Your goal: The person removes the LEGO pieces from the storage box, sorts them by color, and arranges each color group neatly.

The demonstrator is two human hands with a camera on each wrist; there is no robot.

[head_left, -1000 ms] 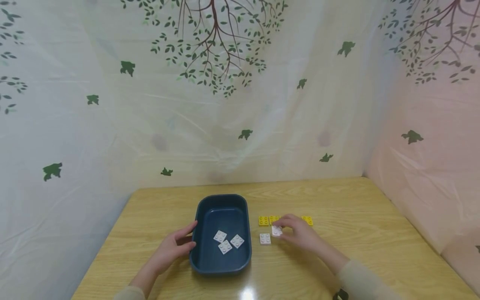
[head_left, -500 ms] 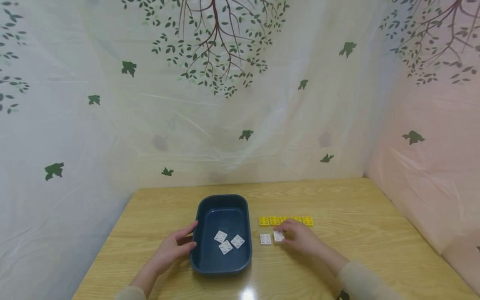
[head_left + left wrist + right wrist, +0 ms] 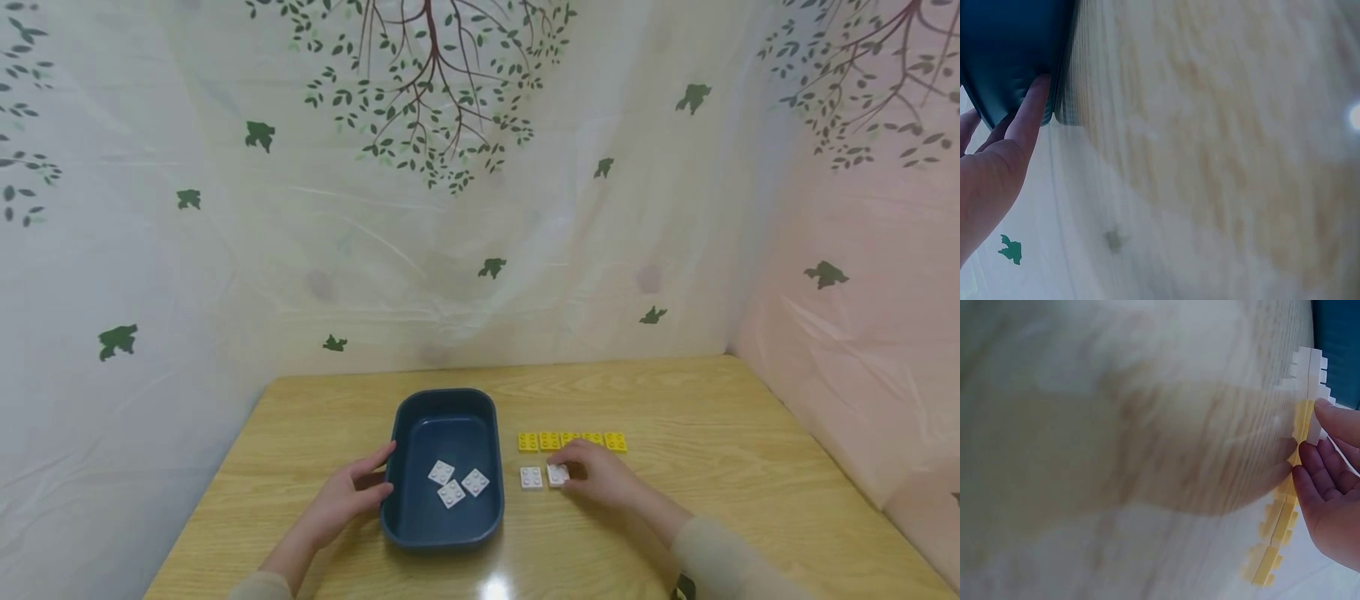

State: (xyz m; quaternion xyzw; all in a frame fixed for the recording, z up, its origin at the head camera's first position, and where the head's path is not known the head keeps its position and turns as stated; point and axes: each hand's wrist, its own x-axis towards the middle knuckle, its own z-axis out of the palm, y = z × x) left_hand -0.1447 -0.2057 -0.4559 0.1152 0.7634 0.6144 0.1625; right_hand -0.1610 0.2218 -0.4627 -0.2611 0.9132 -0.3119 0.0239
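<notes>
Inside the dark blue tray lie 3 white building bricks, among them one white brick at the front. My left hand touches the tray's left outer side, fingers reaching out straight against the wall, as the left wrist view also shows. Right of the tray, my right hand pinches a white brick between thumb and fingers, down at table level. Another white brick sits just to its left. Behind them runs a row of yellow bricks, partly covered by the right hand.
The wooden table bears everything. A pale curtain printed with leaves and branches hangs behind it and along both sides. In the right wrist view the tray stands beyond the bricks.
My right hand has brought the white brick down and toward me, off the yellow row to beside the other white brick. The left hand and tray have stayed put.
</notes>
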